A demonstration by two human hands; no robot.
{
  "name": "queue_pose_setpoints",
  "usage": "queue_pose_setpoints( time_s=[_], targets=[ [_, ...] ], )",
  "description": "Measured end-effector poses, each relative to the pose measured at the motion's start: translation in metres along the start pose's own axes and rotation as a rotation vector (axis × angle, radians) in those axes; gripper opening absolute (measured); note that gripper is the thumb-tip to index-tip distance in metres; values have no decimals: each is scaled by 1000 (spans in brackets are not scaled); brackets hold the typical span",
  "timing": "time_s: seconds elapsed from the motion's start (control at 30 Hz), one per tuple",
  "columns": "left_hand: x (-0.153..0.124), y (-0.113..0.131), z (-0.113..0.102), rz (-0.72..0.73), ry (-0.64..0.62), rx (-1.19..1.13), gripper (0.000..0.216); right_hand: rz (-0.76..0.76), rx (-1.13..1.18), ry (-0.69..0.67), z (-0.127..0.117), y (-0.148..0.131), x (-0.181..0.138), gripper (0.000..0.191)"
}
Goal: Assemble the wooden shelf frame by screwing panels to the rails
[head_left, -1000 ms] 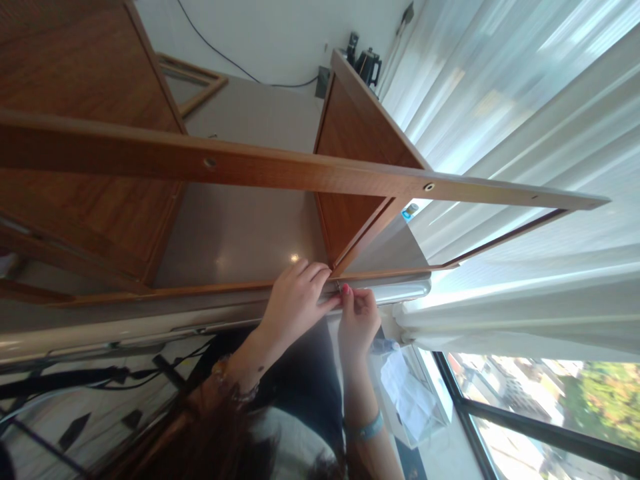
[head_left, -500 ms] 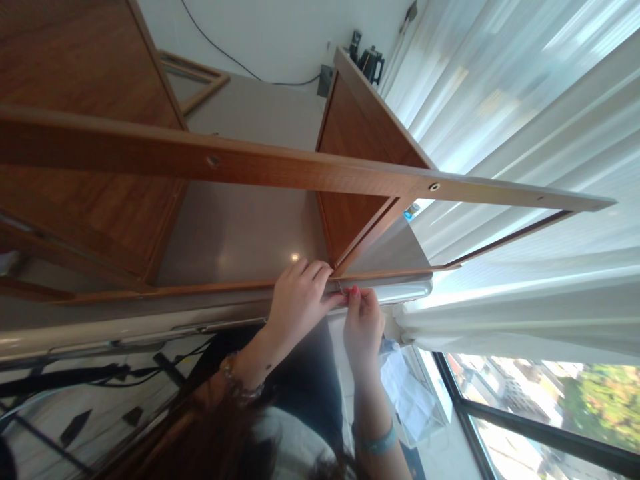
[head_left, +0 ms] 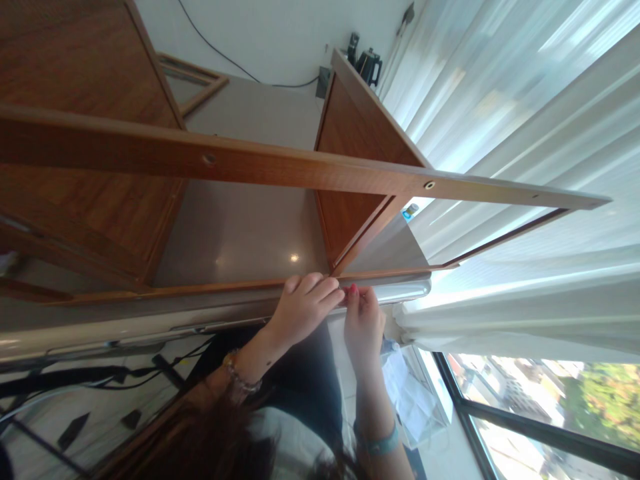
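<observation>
My left hand and my right hand meet fingertip to fingertip at the lower edge of a brown wooden furniture frame. They are just below the corner where an upright panel joins the frame. Both hands pinch closed at the same spot. Whatever is between the fingers is too small to make out. A pale grey rounded rail runs right under the wooden edge, beneath both hands. A long wooden rail with small holes crosses the view above them.
A large wooden panel stands at the left and a grey floor shows inside the frame. White curtains and a window fill the right. A kettle stands at the far wall. Black cables lie at the lower left.
My left hand has slipped a little down off the wooden edge and its fingers now touch my right fingertips. The small metal piece seen between the hands earlier is hidden.
</observation>
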State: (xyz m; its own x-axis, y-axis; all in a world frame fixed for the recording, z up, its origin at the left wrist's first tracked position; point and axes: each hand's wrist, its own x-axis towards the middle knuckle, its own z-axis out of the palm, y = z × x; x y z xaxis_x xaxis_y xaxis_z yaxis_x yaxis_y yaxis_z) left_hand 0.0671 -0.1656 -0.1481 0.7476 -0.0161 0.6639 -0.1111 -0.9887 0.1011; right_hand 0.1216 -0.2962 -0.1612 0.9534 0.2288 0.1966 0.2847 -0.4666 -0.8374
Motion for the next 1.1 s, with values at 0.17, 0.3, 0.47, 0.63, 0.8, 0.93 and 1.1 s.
queue_pose_setpoints(
  time_s=[0.17, 0.3, 0.47, 0.63, 0.8, 0.93, 1.1],
  targets=[
    [-1, -3, 1, 18, -5, -10, 7, -12, 1, -2, -1, -1, 1, 33],
    [-2, -5, 3, 22, -35, -8, 8, -15, -1, -13, -2, -2, 1, 33],
    [-3, -8, 6, 80, -40, -5, 9, -40, -10, -52, -5, 0, 2, 29],
    [-4, -10, 7, 80, -67, 1, 12, -132, -72, -102, -13, 11, 4, 23],
    [-3, -9, 6, 65, -41, -9, 12, -435, -310, -5, -21, 30, 7, 26],
    [-3, -9, 6, 76, -47, -5, 12, -629, -456, 44, -26, 41, 10, 27],
    [-4, -10, 6, 78, -53, 18, 15, -854, -357, -5, -33, 49, 19, 46]
  ],
)
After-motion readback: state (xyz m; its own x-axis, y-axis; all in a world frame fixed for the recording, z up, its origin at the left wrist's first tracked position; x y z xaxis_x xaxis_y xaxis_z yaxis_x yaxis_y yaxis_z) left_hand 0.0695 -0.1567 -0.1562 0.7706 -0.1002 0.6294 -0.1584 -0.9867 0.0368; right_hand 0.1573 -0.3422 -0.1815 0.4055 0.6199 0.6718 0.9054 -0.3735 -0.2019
